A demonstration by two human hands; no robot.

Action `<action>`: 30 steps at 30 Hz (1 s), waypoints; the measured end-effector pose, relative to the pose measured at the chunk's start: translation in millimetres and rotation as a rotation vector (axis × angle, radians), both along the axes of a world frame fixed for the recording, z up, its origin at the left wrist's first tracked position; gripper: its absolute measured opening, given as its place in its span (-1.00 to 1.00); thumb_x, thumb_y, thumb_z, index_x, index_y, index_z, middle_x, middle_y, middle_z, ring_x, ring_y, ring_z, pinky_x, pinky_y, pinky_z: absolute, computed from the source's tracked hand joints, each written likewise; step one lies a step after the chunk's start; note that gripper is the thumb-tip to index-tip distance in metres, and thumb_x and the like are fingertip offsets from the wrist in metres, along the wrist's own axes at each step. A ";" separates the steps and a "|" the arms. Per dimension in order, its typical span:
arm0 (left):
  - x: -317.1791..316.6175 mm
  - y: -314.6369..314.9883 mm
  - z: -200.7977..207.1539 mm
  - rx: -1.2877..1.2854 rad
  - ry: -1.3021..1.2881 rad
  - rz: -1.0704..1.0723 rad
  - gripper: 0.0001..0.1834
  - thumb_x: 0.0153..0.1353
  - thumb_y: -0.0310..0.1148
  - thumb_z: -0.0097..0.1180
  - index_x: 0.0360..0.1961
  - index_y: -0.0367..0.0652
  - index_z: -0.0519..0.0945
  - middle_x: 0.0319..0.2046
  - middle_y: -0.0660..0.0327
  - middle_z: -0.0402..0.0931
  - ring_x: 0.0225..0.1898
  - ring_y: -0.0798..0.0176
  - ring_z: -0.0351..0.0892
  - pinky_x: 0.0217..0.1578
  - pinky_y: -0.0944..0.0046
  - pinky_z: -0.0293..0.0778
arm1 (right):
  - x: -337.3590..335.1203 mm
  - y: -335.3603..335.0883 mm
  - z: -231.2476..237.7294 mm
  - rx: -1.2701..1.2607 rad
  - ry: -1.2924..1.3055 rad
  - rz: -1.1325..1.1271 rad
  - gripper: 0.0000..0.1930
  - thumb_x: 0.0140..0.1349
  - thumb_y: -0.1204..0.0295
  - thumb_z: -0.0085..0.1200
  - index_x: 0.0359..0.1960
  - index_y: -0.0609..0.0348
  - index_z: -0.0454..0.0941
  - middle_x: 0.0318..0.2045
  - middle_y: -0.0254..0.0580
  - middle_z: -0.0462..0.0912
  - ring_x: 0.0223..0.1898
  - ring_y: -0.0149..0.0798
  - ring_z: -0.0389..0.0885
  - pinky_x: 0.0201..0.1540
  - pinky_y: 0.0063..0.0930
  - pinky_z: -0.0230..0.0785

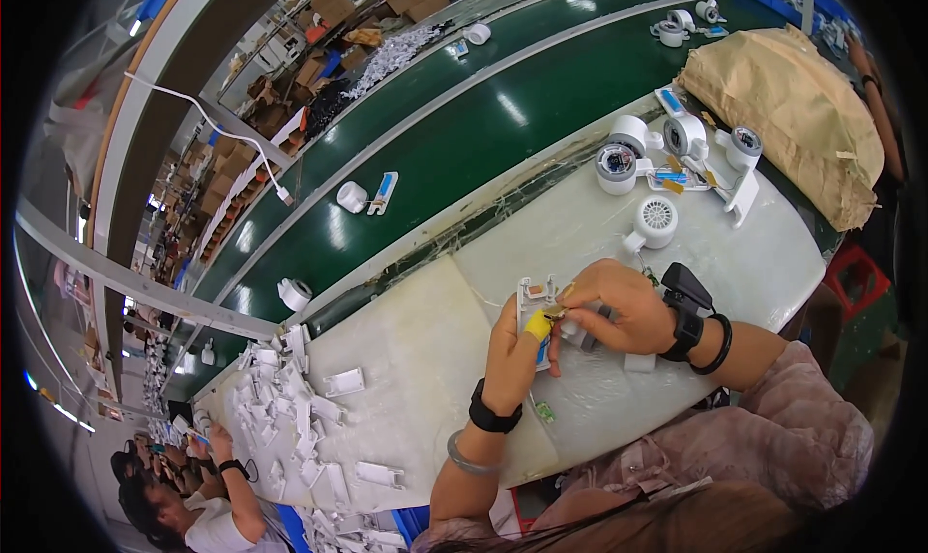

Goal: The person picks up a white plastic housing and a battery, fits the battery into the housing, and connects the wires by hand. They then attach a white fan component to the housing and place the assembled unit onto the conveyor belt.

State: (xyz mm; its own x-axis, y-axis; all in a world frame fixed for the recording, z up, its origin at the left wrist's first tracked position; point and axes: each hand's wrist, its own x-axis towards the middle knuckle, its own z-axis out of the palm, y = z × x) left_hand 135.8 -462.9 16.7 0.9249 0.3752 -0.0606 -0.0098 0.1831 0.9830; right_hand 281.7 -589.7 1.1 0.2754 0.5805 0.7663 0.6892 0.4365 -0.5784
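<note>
My left hand (507, 352) grips a white plastic handle shell (527, 297) with a blue cell (542, 352) inside it. Yellow tape (538, 325) is wrapped around one of its fingertips. The fingers of my right hand (623, 306) are pinched together over the shell's upper end, at a small yellowish piece I cannot make out clearly. Partly hidden under that hand is a white round fan part (578, 334). A small green circuit board (545, 413) lies below my left hand. Beyond my right hand rests a white fan head (657, 221) with a slotted grille.
Several more fan heads (617, 166) sit at the table's far right, beside a brown paper sack (783, 118). Loose white shells (300, 413) pile up on the left. A green conveyor belt (435, 176) runs behind, carrying scattered parts. A co-worker (217, 514) sits at lower left.
</note>
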 end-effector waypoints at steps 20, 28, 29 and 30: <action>-0.3 -11.4 4.3 0.219 -0.035 0.029 -0.63 0.21 -0.55 -0.16 0.08 -0.30 0.32 -0.31 0.25 0.42 -0.37 0.46 0.41 -0.39 0.41 0.50 | 0.0 -2.5 -0.7 -0.020 -0.172 -0.137 -0.72 -0.12 0.60 0.31 -0.32 0.09 0.60 -0.34 -0.23 0.59 -0.27 -0.11 0.55 -0.20 -0.30 0.41; -0.2 -13.2 2.6 0.505 -0.065 0.072 -0.65 0.15 -0.59 -0.16 0.01 -0.34 0.35 -0.30 0.17 0.42 -0.38 0.42 0.41 -0.34 0.43 0.39 | -2.8 -2.8 2.0 -0.009 -0.167 -0.150 -0.77 -0.08 0.57 0.30 -0.33 0.10 0.60 -0.37 -0.22 0.57 -0.30 -0.12 0.55 -0.22 -0.32 0.41; 0.1 -14.4 1.4 0.505 -0.064 0.071 -0.65 0.15 -0.59 -0.16 0.01 -0.34 0.35 -0.30 0.17 0.42 -0.38 0.42 0.41 -0.34 0.43 0.39 | -3.4 -2.6 2.5 0.003 -0.165 -0.160 -0.81 -0.04 0.54 0.28 -0.34 0.09 0.60 -0.40 -0.23 0.57 -0.33 -0.13 0.54 -0.21 -0.33 0.40; 0.4 -15.4 0.0 0.500 -0.065 0.091 -0.65 0.16 -0.59 -0.16 0.01 -0.34 0.35 -0.31 0.17 0.41 -0.40 0.41 0.41 -0.35 0.42 0.39 | -3.5 -2.3 2.5 0.004 -0.164 -0.161 -0.81 -0.04 0.54 0.28 -0.34 0.09 0.60 -0.40 -0.23 0.57 -0.33 -0.13 0.54 -0.21 -0.33 0.40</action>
